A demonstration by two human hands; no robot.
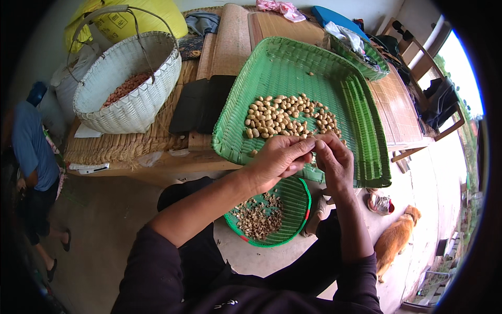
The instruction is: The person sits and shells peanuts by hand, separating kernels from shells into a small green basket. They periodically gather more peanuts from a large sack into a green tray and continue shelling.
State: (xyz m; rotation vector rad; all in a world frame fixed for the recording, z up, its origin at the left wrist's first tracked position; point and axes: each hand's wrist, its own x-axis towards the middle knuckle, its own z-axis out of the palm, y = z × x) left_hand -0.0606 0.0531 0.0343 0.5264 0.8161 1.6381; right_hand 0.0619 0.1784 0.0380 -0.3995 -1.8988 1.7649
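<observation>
My left hand [284, 157] and my right hand [333, 157] meet fingertip to fingertip over the near edge of a green woven tray [357, 114]. Both pinch what looks like one peanut, mostly hidden by the thumbs and fingers. Unshelled peanuts [274, 114] lie heaped in the tray just beyond my hands. Down between my legs, a round green basket [292, 231] holds broken peanut shells [261, 219]. To the left, a white woven basket [153, 106] with a tall handle contains reddish shelled peanuts [129, 88].
The tray overhangs the front of a mat-covered wooden bed or platform [219, 161]. A black flat object [200, 104] lies between tray and white basket. A yellow sack [157, 19] stands behind. A person [33, 149] stands at left; a brown dog [394, 239] and a shoe [380, 204] are at right.
</observation>
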